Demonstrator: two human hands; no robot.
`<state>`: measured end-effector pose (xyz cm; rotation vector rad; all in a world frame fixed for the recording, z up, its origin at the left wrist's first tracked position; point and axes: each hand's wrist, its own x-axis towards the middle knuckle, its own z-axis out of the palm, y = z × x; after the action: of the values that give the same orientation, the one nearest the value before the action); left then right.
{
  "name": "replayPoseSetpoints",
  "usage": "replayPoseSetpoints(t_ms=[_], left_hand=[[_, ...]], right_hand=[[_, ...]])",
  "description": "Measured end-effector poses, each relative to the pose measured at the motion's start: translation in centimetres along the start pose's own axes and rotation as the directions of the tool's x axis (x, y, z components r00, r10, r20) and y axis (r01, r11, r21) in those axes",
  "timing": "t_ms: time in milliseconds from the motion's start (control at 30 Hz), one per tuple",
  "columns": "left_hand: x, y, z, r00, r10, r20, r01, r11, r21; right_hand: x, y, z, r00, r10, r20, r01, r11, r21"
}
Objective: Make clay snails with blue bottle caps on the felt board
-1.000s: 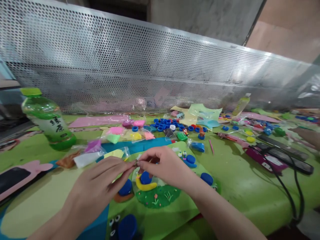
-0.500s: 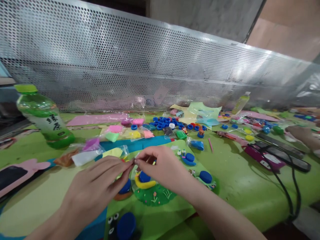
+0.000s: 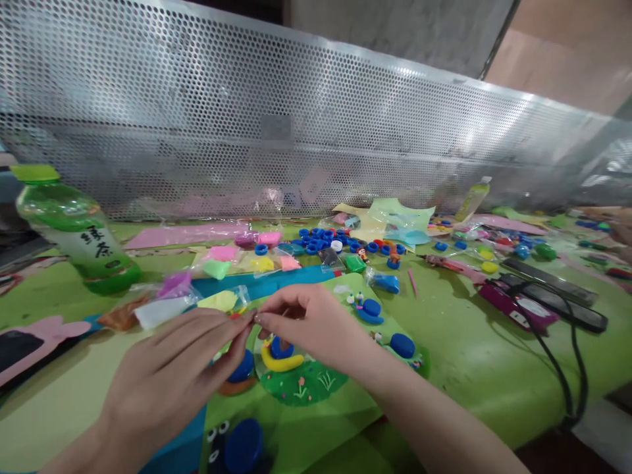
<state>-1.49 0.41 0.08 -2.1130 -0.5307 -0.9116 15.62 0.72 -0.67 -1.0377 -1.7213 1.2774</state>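
Note:
My left hand (image 3: 172,368) and my right hand (image 3: 306,326) meet at their fingertips, pinching something tiny and dark that I cannot make out. Below them lies a green sheet (image 3: 340,415) with clay figures made around blue bottle caps. A yellow clay snail-like figure (image 3: 284,362) sits on a dark green clay patch (image 3: 316,388), partly behind my right hand. Under my left fingers shows a blue cap with a brown clay base (image 3: 237,385). Two more blue-capped figures, a blue one (image 3: 370,311) and a pale green one (image 3: 402,345), lie right of my right hand.
A green tea bottle (image 3: 74,230) stands at the left. Bags of coloured clay (image 3: 217,266) and a heap of blue caps (image 3: 323,240) lie at the back before a perforated metal panel (image 3: 222,118). At the right are a purple box (image 3: 518,309) and black cable (image 3: 582,382).
The view has shifted slightly, so the table things sit a little further left. My fingertips stay pressed together. Another person's hand at the far right has mostly moved out of view.

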Motion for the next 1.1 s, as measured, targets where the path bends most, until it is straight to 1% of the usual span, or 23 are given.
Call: replayPoseSetpoints(t_ms=[33, 100, 167, 233, 267, 300, 333, 367, 400, 433, 467, 500, 533, 567, 600, 633, 667, 800, 900, 933, 1000, 1067, 1100], left_hand=[[0.2, -0.1, 0.0, 0.999, 0.048, -0.012, -0.048, 0.998, 0.038], [0.3, -0.3, 0.0, 0.995, 0.098, -0.013, -0.097, 0.992, 0.080], [0.0, -0.3, 0.2, 0.993, 0.119, 0.000, -0.119, 0.990, 0.073], [-0.5, -0.2, 0.3, 0.994, 0.106, -0.007, -0.106, 0.993, 0.043], [-0.8, 0.0, 0.4, 0.997, 0.071, -0.016, -0.071, 0.997, 0.005], [-1.1, 0.1, 0.4, 1.000, -0.010, -0.013, 0.009, 0.999, -0.043], [-1.3, 0.2, 0.4, 0.991, -0.136, 0.009, 0.136, 0.986, -0.097], [-1.5, 0.2, 0.4, 0.954, -0.294, 0.054, 0.298, 0.942, -0.152], [-1.7, 0.2, 0.3, 0.879, -0.459, 0.130, 0.477, 0.854, -0.208], [-1.8, 0.0, 0.3, 0.762, -0.607, 0.227, 0.648, 0.717, -0.258], [-1.9, -0.1, 0.4, 0.622, -0.710, 0.331, 0.783, 0.545, -0.301], [-2.0, -0.4, 0.5, 0.485, -0.758, 0.436, 0.869, 0.360, -0.340], [-2.0, -0.6, 0.6, 0.376, -0.760, 0.530, 0.907, 0.185, -0.378], [-2.1, -0.7, 0.7, 0.297, -0.740, 0.604, 0.914, 0.038, -0.403], [-2.2, -0.8, 0.8, 0.253, -0.714, 0.653, 0.906, -0.063, -0.419], [-2.3, -0.9, 1.0, 0.235, -0.694, 0.681, 0.895, -0.118, -0.429], [-2.4, -0.8, 1.1, 0.234, -0.676, 0.698, 0.889, -0.142, -0.435], [-2.9, -0.5, 1.3, 0.260, -0.624, 0.737, 0.873, -0.174, -0.455], [-2.9, -0.5, 1.3, 0.267, -0.595, 0.758, 0.865, -0.199, -0.460], [-2.8, -0.4, 1.2, 0.273, -0.592, 0.758, 0.871, -0.184, -0.456], [-2.6, -0.3, 1.1, 0.295, -0.610, 0.736, 0.887, -0.111, -0.448], [-2.2, -0.2, 0.9, 0.340, -0.645, 0.684, 0.895, -0.001, -0.446], [-2.1, -0.1, 0.7, 0.372, -0.666, 0.646, 0.893, 0.066, -0.446]], right_hand=[[0.0, 0.0, 0.0, 1.000, -0.013, -0.009, 0.013, 1.000, -0.008], [0.0, 0.1, 0.2, 0.998, -0.051, -0.028, 0.049, 0.998, -0.044], [-0.1, 0.3, 0.3, 0.995, -0.092, -0.049, 0.087, 0.991, -0.104], [-0.2, 0.4, 0.4, 0.990, -0.125, -0.067, 0.112, 0.980, -0.165], [-0.2, 0.4, 0.5, 0.987, -0.140, -0.072, 0.125, 0.974, -0.190], [-0.2, 0.4, 0.4, 0.985, -0.155, -0.080, 0.135, 0.968, -0.212], [-0.2, 0.4, 0.4, 0.981, -0.168, -0.098, 0.142, 0.962, -0.232], [-0.1, 0.3, 0.3, 0.976, -0.180, -0.123, 0.145, 0.957, -0.251], [0.0, 0.3, 0.2, 0.971, -0.187, -0.150, 0.142, 0.954, -0.265], [0.0, 0.2, 0.1, 0.967, -0.183, -0.174, 0.132, 0.954, -0.270], [0.1, 0.2, -0.1, 0.968, -0.166, -0.188, 0.114, 0.959, -0.260], [0.1, 0.1, -0.2, 0.973, -0.138, -0.186, 0.093, 0.967, -0.236], [0.1, 0.0, -0.4, 0.980, -0.106, -0.168, 0.070, 0.977, -0.203], [0.1, 0.0, -0.5, 0.987, -0.074, -0.142, 0.050, 0.985, -0.167], [0.1, -0.1, -0.5, 0.992, -0.049, -0.116, 0.033, 0.990, -0.135], [0.1, -0.1, -0.5, 0.995, -0.033, -0.094, 0.023, 0.994, -0.112], [0.0, -0.2, -0.5, 0.997, -0.023, -0.077, 0.016, 0.995, -0.096], [-0.1, -0.4, -0.5, 1.000, 0.010, -0.028, -0.011, 0.999, -0.053], [-0.1, -0.6, -0.5, 1.000, 0.028, -0.007, -0.028, 1.000, -0.012], [-0.1, -0.7, -0.5, 0.999, 0.032, -0.010, -0.032, 0.999, -0.004], [-0.1, -0.7, -0.6, 0.999, 0.034, -0.020, -0.034, 0.999, 0.002], [-0.2, -0.7, -0.5, 0.999, 0.028, -0.032, -0.028, 1.000, -0.003], [-0.2, -0.6, -0.5, 0.999, 0.020, -0.034, -0.021, 1.000, -0.007]])
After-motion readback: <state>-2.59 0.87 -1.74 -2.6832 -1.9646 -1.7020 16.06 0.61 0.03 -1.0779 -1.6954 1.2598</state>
